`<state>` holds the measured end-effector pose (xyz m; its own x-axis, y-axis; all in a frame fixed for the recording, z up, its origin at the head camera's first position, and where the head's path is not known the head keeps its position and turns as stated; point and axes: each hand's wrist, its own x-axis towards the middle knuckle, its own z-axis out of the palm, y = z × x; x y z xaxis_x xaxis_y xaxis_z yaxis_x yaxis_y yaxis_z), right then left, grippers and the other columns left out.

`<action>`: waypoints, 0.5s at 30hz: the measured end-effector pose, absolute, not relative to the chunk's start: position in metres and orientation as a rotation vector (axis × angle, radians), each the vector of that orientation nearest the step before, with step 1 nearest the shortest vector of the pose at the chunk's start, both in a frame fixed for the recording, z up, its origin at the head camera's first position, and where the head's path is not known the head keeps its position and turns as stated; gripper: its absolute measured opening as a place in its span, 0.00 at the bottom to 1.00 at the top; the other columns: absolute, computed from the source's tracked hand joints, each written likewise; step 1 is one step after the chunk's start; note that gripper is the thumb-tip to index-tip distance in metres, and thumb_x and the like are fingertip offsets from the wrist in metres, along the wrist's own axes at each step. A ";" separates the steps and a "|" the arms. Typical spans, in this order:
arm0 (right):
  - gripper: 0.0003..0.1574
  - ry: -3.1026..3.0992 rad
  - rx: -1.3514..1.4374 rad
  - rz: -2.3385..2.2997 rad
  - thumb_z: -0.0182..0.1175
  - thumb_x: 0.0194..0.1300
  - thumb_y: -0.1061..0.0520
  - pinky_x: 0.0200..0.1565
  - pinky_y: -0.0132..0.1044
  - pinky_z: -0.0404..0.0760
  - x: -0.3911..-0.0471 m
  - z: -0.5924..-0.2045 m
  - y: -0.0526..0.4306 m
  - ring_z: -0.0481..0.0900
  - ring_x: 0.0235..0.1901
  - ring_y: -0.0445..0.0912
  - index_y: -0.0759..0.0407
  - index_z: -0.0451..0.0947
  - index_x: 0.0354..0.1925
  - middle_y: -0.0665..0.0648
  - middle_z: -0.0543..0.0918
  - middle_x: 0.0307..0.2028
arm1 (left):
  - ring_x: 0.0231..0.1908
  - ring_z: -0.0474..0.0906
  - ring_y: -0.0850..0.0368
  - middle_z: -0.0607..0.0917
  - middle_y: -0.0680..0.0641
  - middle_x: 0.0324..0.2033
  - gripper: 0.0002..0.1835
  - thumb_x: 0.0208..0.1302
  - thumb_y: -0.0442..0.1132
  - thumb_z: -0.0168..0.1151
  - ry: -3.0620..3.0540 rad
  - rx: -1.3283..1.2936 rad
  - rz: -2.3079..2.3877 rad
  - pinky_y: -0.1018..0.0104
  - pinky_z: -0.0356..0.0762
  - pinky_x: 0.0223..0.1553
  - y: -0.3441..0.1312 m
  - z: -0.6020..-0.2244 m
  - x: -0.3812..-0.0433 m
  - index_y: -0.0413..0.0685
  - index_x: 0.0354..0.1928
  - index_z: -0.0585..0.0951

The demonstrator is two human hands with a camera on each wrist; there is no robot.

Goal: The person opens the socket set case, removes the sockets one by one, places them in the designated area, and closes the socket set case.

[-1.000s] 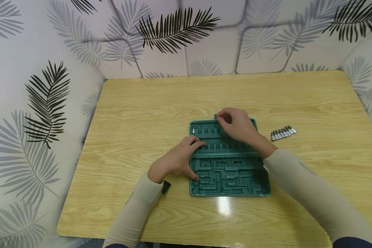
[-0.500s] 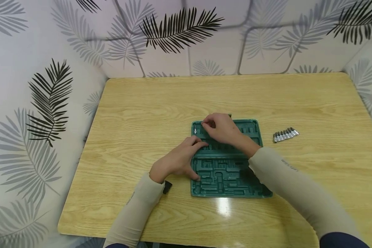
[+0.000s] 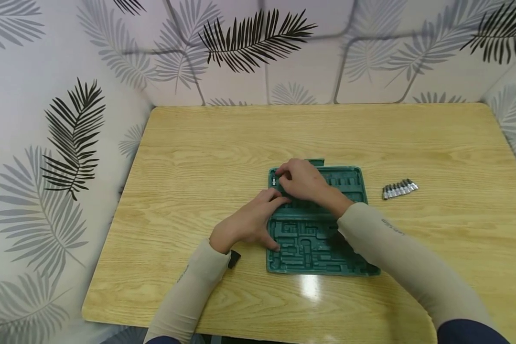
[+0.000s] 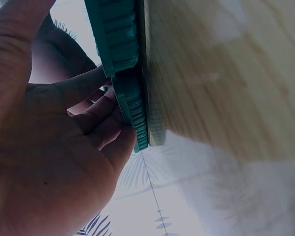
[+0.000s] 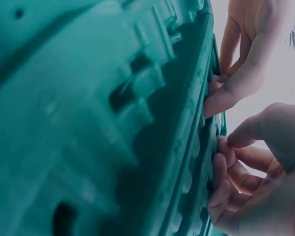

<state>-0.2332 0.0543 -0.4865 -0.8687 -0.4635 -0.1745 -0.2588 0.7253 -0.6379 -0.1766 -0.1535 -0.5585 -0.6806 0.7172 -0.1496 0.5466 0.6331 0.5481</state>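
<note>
A green moulded tool case (image 3: 311,215) lies opened flat on the table. My left hand (image 3: 249,217) rests at its left edge, thumb on the near half and fingers over the far half; in the left wrist view the fingers (image 4: 119,150) lean against the rim. My right hand (image 3: 303,180) is over the far half's upper left, thumb and forefinger pinched together low at the slots. The small socket bit in this pinch is hidden by the fingertips (image 5: 223,143). One silver socket bit (image 3: 274,180) stands in the slot at the far left corner.
Several silver socket bits with dark tips (image 3: 400,188) lie in a row on the wooden table (image 3: 206,138), right of the case. The case's latch flap (image 3: 316,162) sticks out at the back. A patterned wall (image 3: 301,91) borders the table's far edge.
My right hand has moved left from above the case's back edge to the slots beside the standing bit, uncovering the latch and right-hand slots. The left hand stays at the edge.
</note>
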 end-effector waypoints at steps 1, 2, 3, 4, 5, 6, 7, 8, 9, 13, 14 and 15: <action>0.23 2.604 -0.560 -0.883 0.55 0.77 0.60 0.42 0.42 0.77 -0.233 -0.487 0.053 0.80 0.36 0.51 0.64 0.87 0.62 0.64 0.89 0.53 | 0.69 0.66 0.55 0.68 0.52 0.72 0.65 0.44 0.67 0.89 2.502 1.012 0.675 0.54 0.76 0.73 -0.153 -0.559 -0.176 0.55 0.83 0.67; 0.24 2.601 -0.558 -0.878 0.55 0.77 0.59 0.41 0.41 0.77 -0.233 -0.487 0.052 0.81 0.36 0.51 0.64 0.87 0.63 0.64 0.89 0.52 | 0.69 0.66 0.54 0.69 0.51 0.71 0.65 0.44 0.67 0.89 2.500 1.016 0.688 0.54 0.76 0.73 -0.153 -0.559 -0.176 0.54 0.83 0.67; 0.24 2.596 -0.558 -0.881 0.55 0.77 0.59 0.41 0.41 0.77 -0.233 -0.487 0.051 0.81 0.36 0.50 0.65 0.87 0.63 0.64 0.89 0.52 | 0.69 0.66 0.54 0.68 0.51 0.71 0.65 0.44 0.66 0.89 2.499 1.019 0.693 0.54 0.76 0.73 -0.153 -0.559 -0.176 0.54 0.82 0.67; 0.24 2.586 -0.557 -0.893 0.55 0.77 0.59 0.40 0.41 0.77 -0.233 -0.487 0.051 0.81 0.36 0.51 0.66 0.86 0.63 0.64 0.89 0.51 | 0.69 0.66 0.54 0.68 0.51 0.71 0.65 0.44 0.66 0.90 2.498 1.017 0.695 0.54 0.76 0.73 -0.153 -0.559 -0.176 0.54 0.82 0.67; 0.24 2.576 -0.554 -0.911 0.55 0.77 0.59 0.40 0.40 0.78 -0.233 -0.487 0.050 0.81 0.35 0.51 0.66 0.86 0.63 0.64 0.90 0.50 | 0.69 0.65 0.54 0.68 0.51 0.71 0.65 0.44 0.66 0.90 2.497 1.016 0.696 0.54 0.76 0.73 -0.153 -0.559 -0.176 0.54 0.82 0.67; 0.24 2.568 -0.552 -0.926 0.55 0.77 0.59 0.40 0.40 0.78 -0.233 -0.488 0.050 0.81 0.36 0.50 0.66 0.86 0.62 0.64 0.90 0.50 | 0.69 0.65 0.54 0.68 0.51 0.71 0.65 0.44 0.66 0.90 2.496 1.012 0.697 0.54 0.76 0.73 -0.153 -0.559 -0.176 0.53 0.82 0.67; 0.23 2.559 -0.548 -0.944 0.55 0.77 0.59 0.40 0.39 0.78 -0.234 -0.488 0.050 0.81 0.36 0.50 0.66 0.86 0.62 0.64 0.90 0.49 | 0.69 0.65 0.54 0.68 0.51 0.71 0.65 0.44 0.66 0.90 2.495 1.011 0.696 0.54 0.76 0.73 -0.153 -0.559 -0.176 0.53 0.82 0.67; 0.23 2.549 -0.539 -0.962 0.56 0.78 0.59 0.40 0.39 0.78 -0.234 -0.488 0.050 0.82 0.36 0.50 0.66 0.86 0.62 0.64 0.90 0.48 | 0.69 0.65 0.53 0.68 0.51 0.72 0.65 0.44 0.66 0.90 2.495 1.012 0.693 0.54 0.76 0.73 -0.153 -0.559 -0.176 0.53 0.82 0.67; 0.22 2.540 -0.530 -0.978 0.56 0.78 0.58 0.40 0.39 0.78 -0.234 -0.488 0.051 0.82 0.36 0.50 0.66 0.86 0.62 0.63 0.90 0.47 | 0.70 0.65 0.54 0.68 0.51 0.72 0.65 0.44 0.66 0.90 2.495 1.011 0.683 0.54 0.76 0.74 -0.154 -0.560 -0.177 0.54 0.83 0.67; 0.20 2.505 -0.488 -1.026 0.57 0.80 0.58 0.41 0.39 0.78 -0.237 -0.490 0.052 0.82 0.37 0.50 0.65 0.87 0.60 0.62 0.89 0.44 | 0.71 0.65 0.52 0.68 0.50 0.73 0.66 0.43 0.66 0.90 2.486 1.024 0.694 0.53 0.76 0.74 -0.154 -0.562 -0.179 0.53 0.83 0.67; 0.19 2.494 -0.473 -1.040 0.56 0.80 0.58 0.42 0.39 0.77 -0.237 -0.490 0.052 0.81 0.37 0.50 0.65 0.87 0.59 0.61 0.89 0.44 | 0.71 0.65 0.52 0.68 0.50 0.73 0.66 0.43 0.66 0.90 2.481 1.024 0.699 0.53 0.76 0.74 -0.154 -0.563 -0.179 0.53 0.83 0.67; 0.19 2.486 -0.463 -1.056 0.56 0.80 0.59 0.42 0.39 0.77 -0.238 -0.491 0.052 0.81 0.37 0.50 0.64 0.87 0.59 0.61 0.89 0.43 | 0.70 0.65 0.53 0.68 0.50 0.73 0.66 0.43 0.66 0.90 2.476 1.020 0.705 0.53 0.76 0.74 -0.154 -0.564 -0.180 0.53 0.83 0.67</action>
<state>-0.2378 0.0521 -0.4905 -0.8660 -0.4447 -0.2289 -0.1439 0.6598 -0.7375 -0.1797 -0.1542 -0.5635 -0.6692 0.7289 -0.1443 0.5436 0.6126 0.5738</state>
